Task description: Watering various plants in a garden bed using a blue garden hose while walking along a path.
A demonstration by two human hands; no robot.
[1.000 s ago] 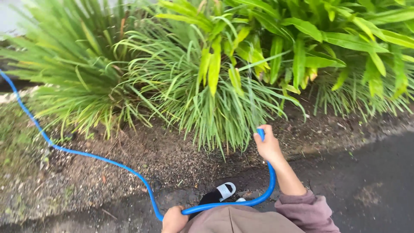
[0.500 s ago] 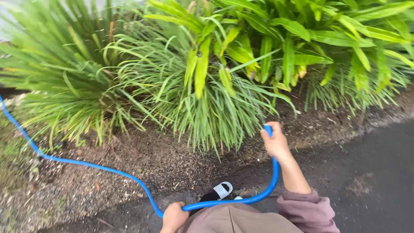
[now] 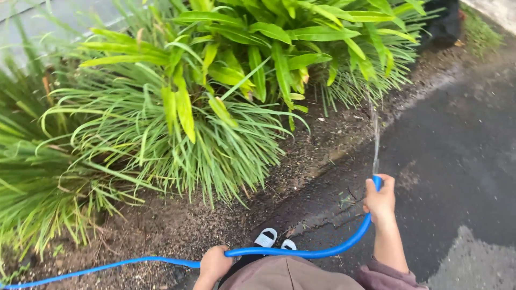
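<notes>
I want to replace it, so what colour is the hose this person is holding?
The hose is bright blue along its whole visible length, seen clearly in the head view.

We see a smooth, slightly glossy blue plastic hose [image 3: 301, 252]. The pavement [image 3: 457, 161] looks like rough, matt asphalt, darkened and damp. The soil [image 3: 177, 225] at nine o'clock is coarse and crumbly. The broad leaves [image 3: 279, 37] at twelve o'clock look waxy.
</notes>
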